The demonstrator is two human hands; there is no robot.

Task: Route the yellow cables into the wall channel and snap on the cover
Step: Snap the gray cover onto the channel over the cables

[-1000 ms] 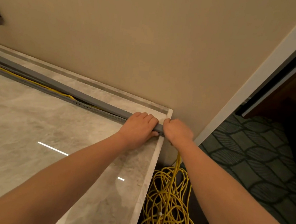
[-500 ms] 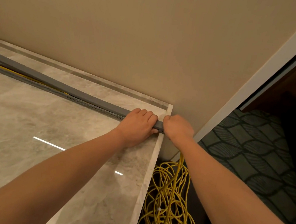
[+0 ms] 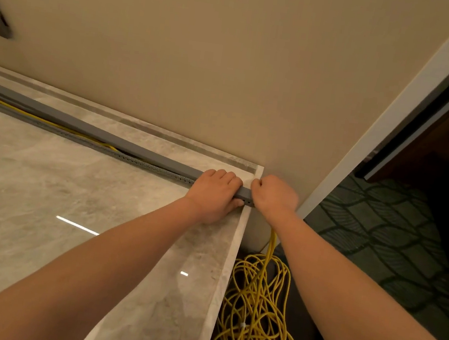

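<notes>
Head view: both hands, left [image 3: 215, 194] and right [image 3: 275, 198], clamp the grey cover [image 3: 86, 127] onto the channel [image 3: 144, 164]; yellow cables [image 3: 255, 316] coil on the floor.

No text, label, brand, number or sign can be read anywhere.

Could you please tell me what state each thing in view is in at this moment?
Cover: pressed down at the right end, lifted further left, where cable shows.
Channel: on the marble top, partly open.
Yellow cables: partly in the channel, the rest coiled loose on the floor.
Left hand: closed over the cover and channel.
Right hand: fist gripping the cover's end.
</notes>
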